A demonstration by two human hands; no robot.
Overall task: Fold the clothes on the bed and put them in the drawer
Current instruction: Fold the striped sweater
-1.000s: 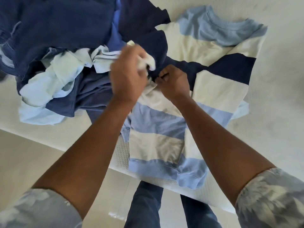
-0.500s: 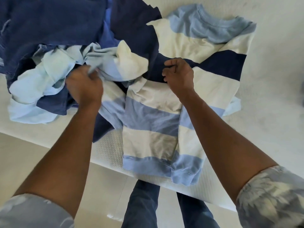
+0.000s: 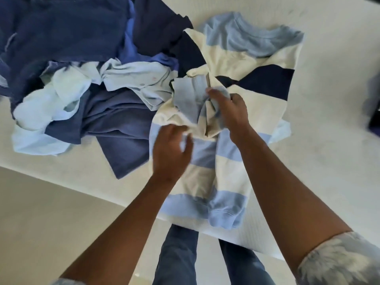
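A striped sweater (image 3: pixel 257 58) in cream, light blue and navy lies on the white bed (image 3: pixel 329 161), its collar far from me and its hem at the near edge. One of its sleeves (image 3: pixel 191 103) is bunched up over the middle. My right hand (image 3: pixel 230 112) grips that bunched sleeve from the right. Just below and to the left, my left hand (image 3: pixel 170 149) pinches a cream fold of the same sleeve. Left of the sweater sits a heap of navy and pale blue clothes (image 3: pixel 86 79).
The bed's near edge (image 3: pixel 82 182) runs diagonally across the view, with beige floor (image 3: pixel 51 233) below it. My legs in blue trousers (image 3: pixel 181 260) stand against the bed. A dark object (image 3: pixel 375 112) shows at the right frame edge.
My left hand has come back from the heap on the left to the sweater's middle. My right hand has turned and taken hold of the sleeve, which is now bunched over the sweater.
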